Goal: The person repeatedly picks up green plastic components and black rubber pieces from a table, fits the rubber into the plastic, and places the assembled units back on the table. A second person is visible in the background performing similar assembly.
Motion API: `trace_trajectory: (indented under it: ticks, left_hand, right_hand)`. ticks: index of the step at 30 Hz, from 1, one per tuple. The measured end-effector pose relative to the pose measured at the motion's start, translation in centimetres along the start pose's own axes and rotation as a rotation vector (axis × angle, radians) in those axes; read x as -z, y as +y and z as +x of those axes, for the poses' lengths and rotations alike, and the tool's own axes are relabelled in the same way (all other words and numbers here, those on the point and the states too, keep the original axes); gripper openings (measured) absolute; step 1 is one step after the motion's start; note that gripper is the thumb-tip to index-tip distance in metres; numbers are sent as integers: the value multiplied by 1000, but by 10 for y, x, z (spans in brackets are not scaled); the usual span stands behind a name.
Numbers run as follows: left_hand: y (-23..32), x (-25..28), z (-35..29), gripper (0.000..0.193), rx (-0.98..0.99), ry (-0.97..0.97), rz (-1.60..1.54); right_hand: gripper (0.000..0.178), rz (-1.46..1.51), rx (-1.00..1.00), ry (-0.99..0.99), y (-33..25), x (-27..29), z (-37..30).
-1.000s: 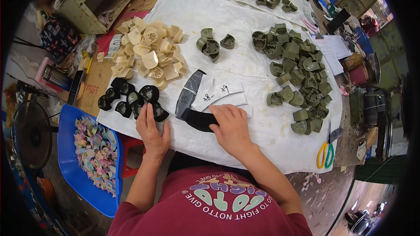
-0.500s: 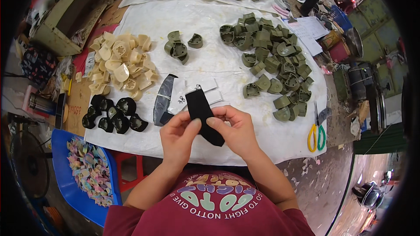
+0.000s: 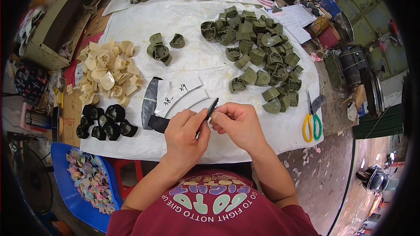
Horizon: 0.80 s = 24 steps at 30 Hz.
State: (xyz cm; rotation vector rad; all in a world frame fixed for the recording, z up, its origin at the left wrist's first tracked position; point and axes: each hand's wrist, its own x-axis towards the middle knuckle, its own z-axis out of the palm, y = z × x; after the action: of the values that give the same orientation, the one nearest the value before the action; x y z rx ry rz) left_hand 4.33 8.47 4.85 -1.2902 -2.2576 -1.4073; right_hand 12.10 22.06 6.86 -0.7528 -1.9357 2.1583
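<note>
Between my two hands a thin black curved strip point(image 3: 213, 106) is seen nearly edge-on. My left hand point(image 3: 186, 133) is closed round its lower part. My right hand point(image 3: 236, 124) pinches at its right edge, and the fingertips partly hide the grip. Just left of my left hand lies another black strip point(image 3: 158, 123) on the white sheet. Behind it rests a long dark curved bundle point(image 3: 151, 102) with a shiny wrap. White curved card patterns point(image 3: 177, 94) with handwriting lie beyond my hands.
Black-covered shoe heels point(image 3: 105, 122) and a pile of cream heels point(image 3: 109, 67) stand at left. Green heels point(image 3: 262, 52) heap at right, with a few point(image 3: 159, 50) at centre. Scissors point(image 3: 311, 120) lie near the right edge. A blue bin point(image 3: 59, 161) of scraps stands lower left.
The black strip has turned from broad side up to nearly edge-on. My left hand now wraps round it, and my right hand has moved to its edge. The view has shifted slightly.
</note>
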Motion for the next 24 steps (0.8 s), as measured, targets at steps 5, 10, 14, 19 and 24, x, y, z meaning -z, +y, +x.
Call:
trace_trajectory:
  ticks: [5, 10, 14, 19, 24]
  left_hand:
    - [0, -2, 1, 30, -73, -33, 97]
    - [3, -4, 2, 29, -83, -60, 87]
    - [1, -4, -5, 27, 188, -137, -209]
    - [0, -3, -4, 22, 247, -152, -384]
    - [0, 0, -3, 21, 393, -188, -584]
  right_hand:
    - [12, -37, -89, -39, -7, 6, -2]
    - [14, -44, -94, -73, 3, 13, 3]
    - [10, 85, -176, -136, 3, 21, 6]
    - [9, 180, -230, -163, 3, 26, 6]
    - [11, 199, -196, -178, 6, 24, 4]
